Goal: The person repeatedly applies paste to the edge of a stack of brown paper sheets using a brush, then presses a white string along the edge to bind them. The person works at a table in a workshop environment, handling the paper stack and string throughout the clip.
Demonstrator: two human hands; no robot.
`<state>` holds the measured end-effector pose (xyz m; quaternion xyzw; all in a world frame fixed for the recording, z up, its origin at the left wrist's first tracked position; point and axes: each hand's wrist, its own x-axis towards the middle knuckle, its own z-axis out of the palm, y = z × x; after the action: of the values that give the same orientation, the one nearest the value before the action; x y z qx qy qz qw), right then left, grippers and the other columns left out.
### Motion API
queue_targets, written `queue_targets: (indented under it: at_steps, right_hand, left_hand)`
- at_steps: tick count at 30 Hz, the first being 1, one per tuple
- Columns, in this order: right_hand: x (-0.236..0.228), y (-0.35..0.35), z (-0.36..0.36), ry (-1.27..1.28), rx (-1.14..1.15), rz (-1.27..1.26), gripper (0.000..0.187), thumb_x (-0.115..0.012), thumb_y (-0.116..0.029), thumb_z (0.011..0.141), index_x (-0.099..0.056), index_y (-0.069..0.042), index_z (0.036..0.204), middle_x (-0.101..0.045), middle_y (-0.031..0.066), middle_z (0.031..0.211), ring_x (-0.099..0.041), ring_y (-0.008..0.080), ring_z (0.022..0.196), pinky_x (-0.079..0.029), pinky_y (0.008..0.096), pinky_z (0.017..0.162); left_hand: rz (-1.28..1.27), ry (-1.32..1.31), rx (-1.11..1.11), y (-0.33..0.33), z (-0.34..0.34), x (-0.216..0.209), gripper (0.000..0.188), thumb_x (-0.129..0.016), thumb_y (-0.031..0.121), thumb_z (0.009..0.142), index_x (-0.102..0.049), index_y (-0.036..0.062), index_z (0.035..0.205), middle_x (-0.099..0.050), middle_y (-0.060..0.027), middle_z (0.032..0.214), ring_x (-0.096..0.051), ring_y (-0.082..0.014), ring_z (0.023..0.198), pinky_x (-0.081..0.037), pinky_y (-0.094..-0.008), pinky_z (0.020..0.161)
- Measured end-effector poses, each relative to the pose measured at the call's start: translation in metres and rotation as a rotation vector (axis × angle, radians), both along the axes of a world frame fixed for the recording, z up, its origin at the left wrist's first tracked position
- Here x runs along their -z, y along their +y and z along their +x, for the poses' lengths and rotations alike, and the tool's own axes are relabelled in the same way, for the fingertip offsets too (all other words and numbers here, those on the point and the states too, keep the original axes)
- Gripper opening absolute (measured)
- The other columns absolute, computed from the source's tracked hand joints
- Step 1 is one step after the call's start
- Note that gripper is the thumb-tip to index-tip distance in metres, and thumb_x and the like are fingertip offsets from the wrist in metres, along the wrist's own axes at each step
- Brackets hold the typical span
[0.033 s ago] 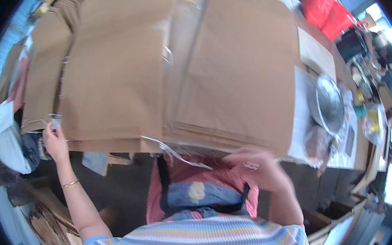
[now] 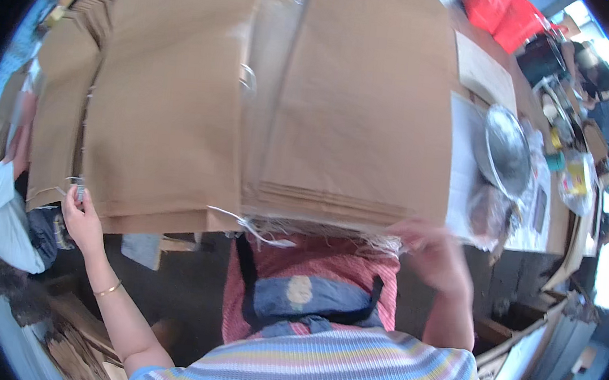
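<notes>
At the left front corner of a large brown paper stack (image 2: 167,105), my left hand (image 2: 84,223) pinches a small grey-white piece (image 2: 79,190) between thumb and fingers. More brown paper layers (image 2: 61,111) lie just left of it. My right hand (image 2: 433,255) is smeared by motion at the front edge of the right-hand brown paper stack (image 2: 362,108). Beside it, loose white threads (image 2: 315,230) hang along the table edge; whether its fingers hold any is unclear. A knotted white string (image 2: 243,223) sticks out from the same edge, between the two stacks.
A metal bowl (image 2: 507,153) stands on white sheets at the right. Red plastic bags (image 2: 500,19) lie at the far right. Another person's white sleeve (image 2: 6,211) shows at the left edge. An open cardboard box (image 2: 517,328) is below the table at right.
My right hand has moved right along the table edge, and more loose threads show beside it. My left hand keeps its pinch at the paper corner. The whole view has shifted slightly.
</notes>
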<state>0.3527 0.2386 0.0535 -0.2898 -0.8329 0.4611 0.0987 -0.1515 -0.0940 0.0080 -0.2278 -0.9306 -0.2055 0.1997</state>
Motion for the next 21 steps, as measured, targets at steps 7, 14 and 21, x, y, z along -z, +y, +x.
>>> queue_targets:
  at_steps: [7,14,21]
  right_hand:
    - [0.018,0.055,0.192,-0.758,0.428,0.787,0.058,-0.06,0.005,0.071,-0.058,-0.022,0.123,-0.054,0.0092,0.092,-0.058,0.0288,0.084,-0.048,0.0403,0.071]
    - [-0.026,0.089,0.18,0.251,1.0,0.491,0.011,-0.069,0.002,0.08,-0.066,0.003,0.09,-0.064,0.0013,0.08,-0.058,0.0074,0.067,-0.046,0.0199,0.059]
    - [0.049,0.237,0.147,0.13,1.077,0.309,0.026,-0.073,-0.022,0.078,-0.068,0.003,0.079,-0.065,0.0067,0.061,-0.062,0.0124,0.053,-0.05,0.0272,0.053]
  left_hand:
    - [0.021,-0.372,0.899,0.189,0.22,0.015,0.044,-0.057,0.014,0.091,-0.045,-0.0025,0.13,-0.05,-0.021,0.13,-0.047,-0.0319,0.121,-0.036,-0.0385,0.104]
    - [-0.15,-0.49,0.764,0.203,0.202,0.063,0.056,-0.053,0.017,0.092,-0.032,-0.003,0.14,-0.033,-0.0237,0.144,-0.031,-0.0351,0.135,-0.024,-0.0402,0.111]
    - [-0.184,-0.593,0.799,0.207,0.209,0.054,0.059,-0.054,0.016,0.091,-0.029,-0.0058,0.14,-0.029,-0.0243,0.146,-0.026,-0.0353,0.137,-0.02,-0.0413,0.113]
